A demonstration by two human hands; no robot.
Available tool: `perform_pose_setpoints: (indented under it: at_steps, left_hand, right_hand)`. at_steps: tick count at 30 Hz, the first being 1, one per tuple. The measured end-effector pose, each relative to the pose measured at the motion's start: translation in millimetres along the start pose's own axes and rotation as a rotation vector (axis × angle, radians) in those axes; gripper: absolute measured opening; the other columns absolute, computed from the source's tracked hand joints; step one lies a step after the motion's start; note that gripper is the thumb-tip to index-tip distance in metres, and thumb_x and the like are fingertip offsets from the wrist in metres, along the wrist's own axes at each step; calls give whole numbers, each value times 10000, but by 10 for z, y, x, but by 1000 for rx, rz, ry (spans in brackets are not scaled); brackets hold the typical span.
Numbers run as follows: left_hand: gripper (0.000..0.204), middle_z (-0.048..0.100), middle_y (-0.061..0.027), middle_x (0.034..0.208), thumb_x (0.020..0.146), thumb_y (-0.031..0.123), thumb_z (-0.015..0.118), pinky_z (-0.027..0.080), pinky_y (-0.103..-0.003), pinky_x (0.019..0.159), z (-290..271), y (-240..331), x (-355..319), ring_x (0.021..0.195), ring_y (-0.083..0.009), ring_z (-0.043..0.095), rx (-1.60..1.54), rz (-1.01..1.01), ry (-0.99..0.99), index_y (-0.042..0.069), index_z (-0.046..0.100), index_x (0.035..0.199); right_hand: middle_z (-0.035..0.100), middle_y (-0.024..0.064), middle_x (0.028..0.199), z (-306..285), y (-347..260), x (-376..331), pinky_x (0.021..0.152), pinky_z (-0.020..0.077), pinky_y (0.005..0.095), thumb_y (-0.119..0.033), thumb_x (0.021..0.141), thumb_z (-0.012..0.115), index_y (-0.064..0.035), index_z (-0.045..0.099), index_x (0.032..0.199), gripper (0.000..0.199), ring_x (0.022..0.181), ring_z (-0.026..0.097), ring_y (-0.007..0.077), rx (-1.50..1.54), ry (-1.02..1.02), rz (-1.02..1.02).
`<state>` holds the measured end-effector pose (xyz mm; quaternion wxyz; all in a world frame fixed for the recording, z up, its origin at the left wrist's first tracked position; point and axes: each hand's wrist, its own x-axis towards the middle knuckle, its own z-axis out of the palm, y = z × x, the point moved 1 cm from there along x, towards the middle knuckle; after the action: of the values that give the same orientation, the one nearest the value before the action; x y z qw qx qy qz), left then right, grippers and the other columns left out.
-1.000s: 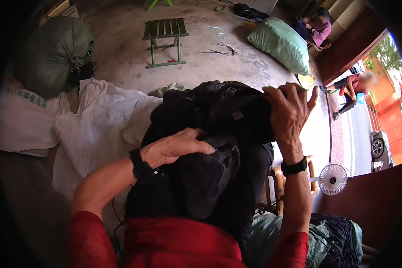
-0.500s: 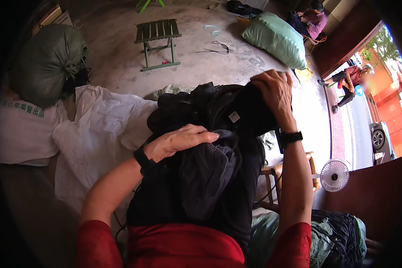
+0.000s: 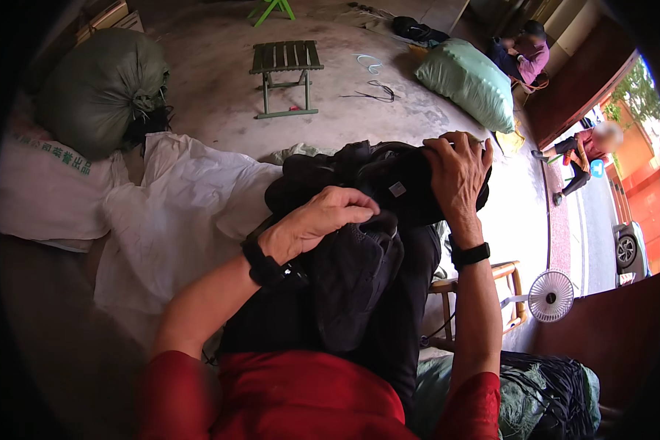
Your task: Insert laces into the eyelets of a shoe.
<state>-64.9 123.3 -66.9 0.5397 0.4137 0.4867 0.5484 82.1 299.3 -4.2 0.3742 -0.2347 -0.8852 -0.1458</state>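
Note:
Across my lap lies a dark shoe upper [image 3: 353, 290], its rounded end toward me and mesh on its surface. My left hand [image 3: 321, 220] is closed at its far edge, thumb and forefinger pinched together there; exactly what sits between the fingertips is hidden. Beyond it, a black piece with a small white label [image 3: 409, 199] rests over my knees. My right hand [image 3: 458, 174] grips the right end of this piece, fingers curled over its far edge. More black uppers [image 3: 304, 180] are heaped to its left, overlapping so that single ones are hard to tell apart.
White sacks [image 3: 191, 198] and a stuffed dark green sack [image 3: 99, 92] lie on the left. Ahead stands a slatted folding stool [image 3: 287, 59]. A pale green sack [image 3: 468, 84] is farther right. At right are a small fan [image 3: 550, 295], a bamboo chair [image 3: 513, 293] and two seated people [image 3: 532, 59].
The view has shifted, so the surroundings sit farther right. My left hand has risen slightly from lying along the upper to a pinch at its edge. My right hand keeps its grip.

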Motion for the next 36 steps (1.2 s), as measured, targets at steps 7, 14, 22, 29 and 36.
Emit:
perform_pose_setpoints:
  at_steps: [7, 14, 22, 29, 36]
  left_hand:
    - [197, 635, -39, 1007, 920, 192, 617, 395, -312, 985, -207, -127, -216, 1068, -160, 577, -300, 4, 26, 55, 620, 1061]
    - [149, 610, 2, 828, 938, 241, 629, 500, -340, 867, -404, -32, 184, 906, -144, 625, -511, -18, 147, 93, 619, 950]
    - [576, 568, -160, 1202, 916, 366, 644, 463, -337, 937, -368, -267, 773, 1090, -224, 565, 410, 152, 442, 2, 450, 1318]
    - [989, 432, -285, 1389, 804, 511, 721, 362, -369, 1078, 155, -377, 168, 1314, -336, 435, 598, -36, 210, -63, 246, 1454]
    - [1042, 453, -239, 1374, 773, 543, 746, 352, -324, 1074, -186, -407, 146, 1298, -271, 439, 183, -478, 16, -151, 292, 1404]
  right_hand:
    - [616, 36, 1082, -98, -91, -98, 1125, 179, 538, -181, 804, 699, -206, 715, 959, 158, 1208, 508, 265, 28, -23, -97]
    - [623, 29, 1065, -178, -65, -173, 1121, 186, 559, -165, 801, 688, -228, 707, 999, 208, 1198, 521, 252, 4, -3, -61]
    - [657, 89, 973, 225, 470, -42, 990, 362, 486, -246, 908, 571, -169, 700, 937, 153, 1026, 599, 292, -59, -101, 210]
    - [713, 154, 921, 1027, 1682, -1034, 793, 490, 360, -365, 941, 582, -10, 681, 1088, 397, 876, 665, 247, 473, -342, 826]
    - [692, 107, 998, 681, 1410, -1078, 809, 478, 282, -238, 952, 584, -10, 639, 1197, 340, 947, 623, 164, 750, -309, 876]
